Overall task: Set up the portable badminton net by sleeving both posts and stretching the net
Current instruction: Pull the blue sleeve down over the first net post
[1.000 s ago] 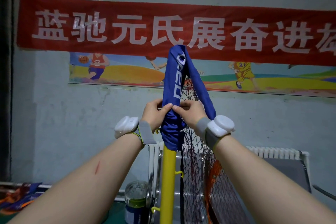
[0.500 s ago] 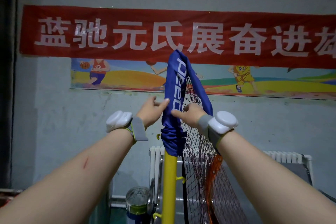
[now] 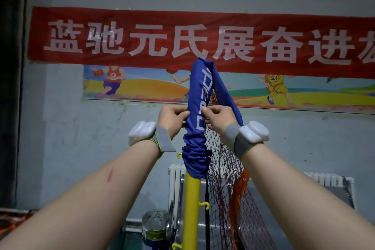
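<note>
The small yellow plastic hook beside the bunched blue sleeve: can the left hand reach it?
Probably yes. The small yellow plastic hook sticks out below the left hand, nothing between, but that hand must release the blue fabric sleeve.

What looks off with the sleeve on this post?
The blue net sleeve is bunched in wrinkles on the yellow post, and its top folds over limp. The left hand and right hand pinch it.

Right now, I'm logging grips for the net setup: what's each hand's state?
Left hand: pinches the blue fabric net sleeve above the yellow post.
Right hand: pinches the same sleeve from the opposite side.
</note>
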The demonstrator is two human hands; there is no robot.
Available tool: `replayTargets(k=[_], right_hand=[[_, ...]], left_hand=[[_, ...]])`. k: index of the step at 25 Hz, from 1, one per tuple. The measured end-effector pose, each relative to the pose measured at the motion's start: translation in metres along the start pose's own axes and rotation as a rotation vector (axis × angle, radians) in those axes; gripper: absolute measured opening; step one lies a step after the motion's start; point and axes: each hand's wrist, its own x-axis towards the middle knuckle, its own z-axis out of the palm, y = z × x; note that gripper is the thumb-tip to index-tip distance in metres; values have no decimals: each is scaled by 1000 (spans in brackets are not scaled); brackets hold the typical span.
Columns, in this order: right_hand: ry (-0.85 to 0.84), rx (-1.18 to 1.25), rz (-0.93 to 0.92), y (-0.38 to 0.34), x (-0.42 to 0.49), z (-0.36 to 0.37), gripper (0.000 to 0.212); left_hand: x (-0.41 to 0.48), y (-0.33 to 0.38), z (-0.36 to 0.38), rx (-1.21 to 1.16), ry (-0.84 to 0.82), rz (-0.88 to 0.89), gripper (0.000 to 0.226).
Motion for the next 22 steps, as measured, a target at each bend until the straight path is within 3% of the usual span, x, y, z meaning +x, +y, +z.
replayTargets(k=[15, 22], right_hand=[[-97, -148, 54, 27, -29, -8, 28], [-189, -234, 131, 23, -34, -12, 20]], left_hand=[[-21, -40, -7, 272, -77, -88, 18], [-23, -35, -15, 562, -206, -89, 17]])
